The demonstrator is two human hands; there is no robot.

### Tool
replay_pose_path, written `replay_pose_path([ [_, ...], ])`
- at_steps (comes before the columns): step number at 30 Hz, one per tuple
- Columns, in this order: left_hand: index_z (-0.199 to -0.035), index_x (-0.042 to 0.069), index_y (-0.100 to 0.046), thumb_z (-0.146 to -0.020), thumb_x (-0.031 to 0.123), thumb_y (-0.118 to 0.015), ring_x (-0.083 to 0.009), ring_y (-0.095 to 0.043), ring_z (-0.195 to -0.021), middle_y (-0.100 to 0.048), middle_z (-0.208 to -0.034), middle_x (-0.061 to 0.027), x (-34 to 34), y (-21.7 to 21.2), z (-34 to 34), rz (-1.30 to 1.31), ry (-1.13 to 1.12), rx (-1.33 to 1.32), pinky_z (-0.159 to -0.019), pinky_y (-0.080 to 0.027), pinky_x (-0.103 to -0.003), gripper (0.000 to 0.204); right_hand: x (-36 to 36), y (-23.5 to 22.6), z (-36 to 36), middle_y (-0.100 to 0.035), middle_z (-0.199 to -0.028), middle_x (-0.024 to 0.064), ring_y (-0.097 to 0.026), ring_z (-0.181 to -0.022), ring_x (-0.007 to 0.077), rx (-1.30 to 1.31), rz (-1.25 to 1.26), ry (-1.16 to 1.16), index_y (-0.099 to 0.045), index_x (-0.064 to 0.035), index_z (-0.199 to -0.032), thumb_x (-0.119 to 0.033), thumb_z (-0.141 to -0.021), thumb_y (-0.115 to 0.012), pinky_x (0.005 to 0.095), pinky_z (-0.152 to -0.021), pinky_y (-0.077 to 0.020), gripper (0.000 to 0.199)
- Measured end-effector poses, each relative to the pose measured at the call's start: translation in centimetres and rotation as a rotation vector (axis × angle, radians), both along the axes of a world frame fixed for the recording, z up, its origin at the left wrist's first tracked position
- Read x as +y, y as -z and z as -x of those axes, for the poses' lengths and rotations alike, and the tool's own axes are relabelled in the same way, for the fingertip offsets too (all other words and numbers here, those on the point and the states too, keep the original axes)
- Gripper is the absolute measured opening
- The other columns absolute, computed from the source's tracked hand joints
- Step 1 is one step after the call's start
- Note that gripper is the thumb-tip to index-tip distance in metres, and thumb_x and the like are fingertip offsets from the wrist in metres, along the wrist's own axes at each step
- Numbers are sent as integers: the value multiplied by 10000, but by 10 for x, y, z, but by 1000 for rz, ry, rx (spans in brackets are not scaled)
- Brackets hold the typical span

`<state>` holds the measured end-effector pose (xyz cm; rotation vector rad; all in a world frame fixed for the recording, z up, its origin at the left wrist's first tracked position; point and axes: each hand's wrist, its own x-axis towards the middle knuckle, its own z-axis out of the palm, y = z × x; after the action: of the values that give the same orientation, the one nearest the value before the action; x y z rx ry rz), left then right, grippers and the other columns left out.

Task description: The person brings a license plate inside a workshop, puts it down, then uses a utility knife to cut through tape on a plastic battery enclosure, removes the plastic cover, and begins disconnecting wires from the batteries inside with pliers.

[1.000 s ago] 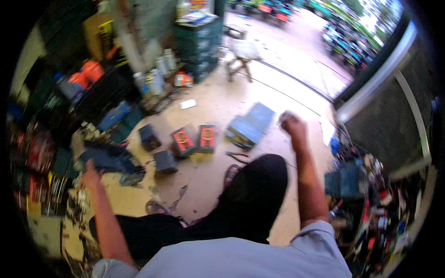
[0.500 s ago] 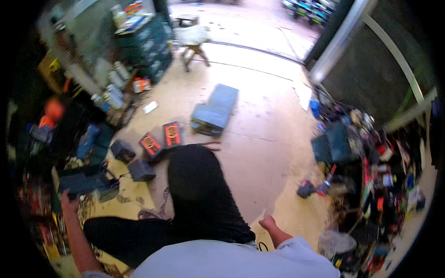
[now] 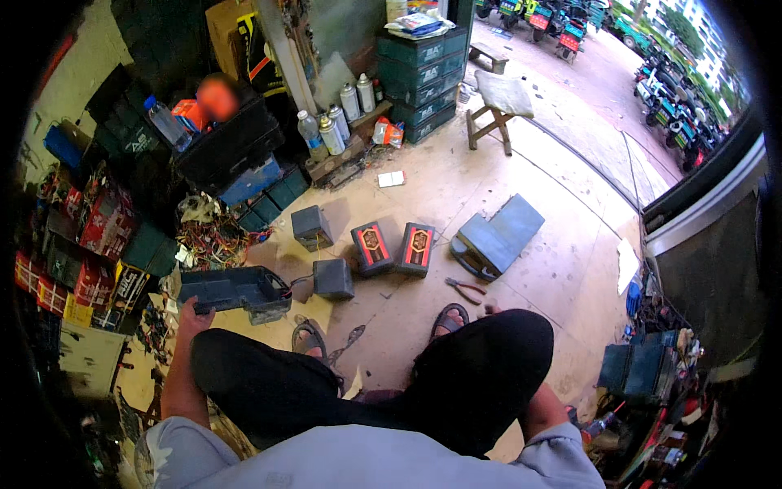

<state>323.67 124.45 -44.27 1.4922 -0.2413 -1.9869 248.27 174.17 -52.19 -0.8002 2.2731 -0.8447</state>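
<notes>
My left hand (image 3: 194, 318) is closed on the near-left edge of an open dark plastic battery case (image 3: 213, 280), left of my left knee. Only a bit of my right hand (image 3: 492, 309) shows past my right knee, so its fingers are mostly hidden. Close to it lie pliers with reddish handles (image 3: 466, 288). A second grey plastic case (image 3: 507, 236) rests on the floor beyond the pliers. Two batteries with red and black labels, one (image 3: 373, 248) left of the other (image 3: 416, 248), stand in the middle. Near them are two plain dark grey blocks (image 3: 311, 226) (image 3: 333, 279).
Tangled wires (image 3: 213, 232) and stacked boxes (image 3: 106, 216) crowd the left. Spray cans (image 3: 349, 102), dark green crates (image 3: 419, 77) and a small wooden stool (image 3: 498, 102) stand farther back. Clutter with dark green boxes (image 3: 639, 367) lines the right. Parked scooters show outside.
My view has swung left. My right hand has gone from beside my hip to past my right knee. My knees are now spread apart. My left hand still holds the case.
</notes>
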Motion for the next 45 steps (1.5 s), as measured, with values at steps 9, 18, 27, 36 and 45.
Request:
replay_pose_path([
  [9, -1202, 82, -599, -1021, 319, -552, -286, -622, -1067, -660, -1171, -93, 35, 77, -3, 110, -402, -246, -890, -567, -464, 302, -215, -6, 36, -715, -1145, 283, -702, -1080, 389, 98, -48, -125, -613, 68, -1277, -429, -887, -773, 435, -954, -535, 651],
  [18, -1275, 131, -621, -1055, 328, -463, -269, -618, -1085, -658, -1260, -58, 103, 122, -31, -3, -577, -266, -892, -549, -471, 335, -327, 76, -7, -682, -1221, 289, -623, -1239, 404, 364, -446, -89, -554, 81, -1390, -667, -796, -734, 466, -1053, -500, 973],
  [27, -1238, 124, -635, -1012, 276, -510, -266, -649, -1024, -699, -1174, -51, 116, 136, -44, 29, -612, -157, -848, -563, -458, 300, -302, 47, -16, -673, -1226, 225, -676, -1106, 345, 45, -165, 262, -499, 39, -1325, -404, -685, -888, 428, -976, -537, 870],
  [36, -1283, 136, -631, -1033, 304, -445, -256, -628, -1110, -700, -1208, -40, 117, 145, -66, -24, -482, -90, -863, -527, -416, 354, -236, 85, -33, -695, -1154, 85, -685, -942, 188, -743, 309, 437, -532, -19, -1351, -256, -825, -848, 331, -828, -554, 657],
  [45, -1348, 99, -584, -1038, 270, -448, -275, -605, -1160, -677, -1302, -67, 111, 151, -41, 58, -407, -105, -921, -496, -404, 379, -196, 77, -11, -682, -1093, 23, -619, -959, 149, -641, 55, 308, -690, -74, -1189, -302, -934, -757, 341, -815, -539, 348],
])
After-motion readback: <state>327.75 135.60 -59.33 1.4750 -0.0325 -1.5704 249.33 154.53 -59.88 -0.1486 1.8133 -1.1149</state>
